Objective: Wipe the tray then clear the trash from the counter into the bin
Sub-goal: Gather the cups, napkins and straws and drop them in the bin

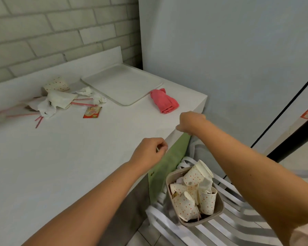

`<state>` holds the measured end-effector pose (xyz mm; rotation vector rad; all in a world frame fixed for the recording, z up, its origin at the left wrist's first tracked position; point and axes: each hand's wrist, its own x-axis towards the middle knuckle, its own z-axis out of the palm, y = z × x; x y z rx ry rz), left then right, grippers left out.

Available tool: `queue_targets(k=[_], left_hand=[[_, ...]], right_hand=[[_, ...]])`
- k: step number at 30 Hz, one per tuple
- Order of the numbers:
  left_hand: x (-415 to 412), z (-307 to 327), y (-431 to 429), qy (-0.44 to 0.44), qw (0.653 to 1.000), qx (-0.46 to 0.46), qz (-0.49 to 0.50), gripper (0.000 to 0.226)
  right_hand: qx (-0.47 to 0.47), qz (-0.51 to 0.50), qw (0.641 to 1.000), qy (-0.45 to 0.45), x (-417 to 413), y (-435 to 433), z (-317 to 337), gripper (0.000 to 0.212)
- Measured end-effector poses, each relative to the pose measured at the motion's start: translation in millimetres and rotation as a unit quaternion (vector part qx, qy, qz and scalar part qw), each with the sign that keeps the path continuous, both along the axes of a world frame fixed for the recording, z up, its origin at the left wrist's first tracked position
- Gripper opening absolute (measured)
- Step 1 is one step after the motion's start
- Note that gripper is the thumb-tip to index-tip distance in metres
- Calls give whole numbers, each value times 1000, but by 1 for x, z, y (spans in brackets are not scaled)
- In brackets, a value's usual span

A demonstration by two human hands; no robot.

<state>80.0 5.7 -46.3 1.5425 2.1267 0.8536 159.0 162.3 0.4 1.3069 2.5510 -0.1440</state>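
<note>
**Hands bunched at the counter's edge, trash waiting upper left**

Both hands are low in the centre of the frame, right by the drop to the bin. The left hand (pixel 149 150) has its fingers curled in with the thumb tucked against them. A pale sliver shows there, but I cannot tell if it is pinching anything. The right hand (pixel 190 121) hangs knuckles-up over the corner with its fingers folded under, and what they hold, if anything, is hidden.

The bin (pixel 219 210), a beige tub with rounded corners, sits on a slatted white chair (pixel 238 219) just beside the counter (pixel 78 166), probably parked there for a short drop. It is crammed with dotted paper cups.

The tray (pixel 121 82), smooth, pale and shallow-rimmed, lies bare at upper centre. The pink cloth (pixel 164 100), soft and folded, sits just beside it.

Upper left holds the trash pile (pixel 60 98): crumpled tissue, a tipped cup, thin red-striped straws (pixel 82 103) and a glossy sachet (pixel 92 112).
</note>
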Motion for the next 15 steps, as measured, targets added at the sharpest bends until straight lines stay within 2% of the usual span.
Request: queue_targets(k=[3, 15], left_hand=[[-32, 13, -15, -1, 999, 20, 43, 17], [-192, 25, -124, 32, 979, 4, 203, 15]], right_hand=[[-23, 31, 999, 8, -36, -24, 21, 32], [-55, 167, 984, -1, -176, -125, 31, 25]])
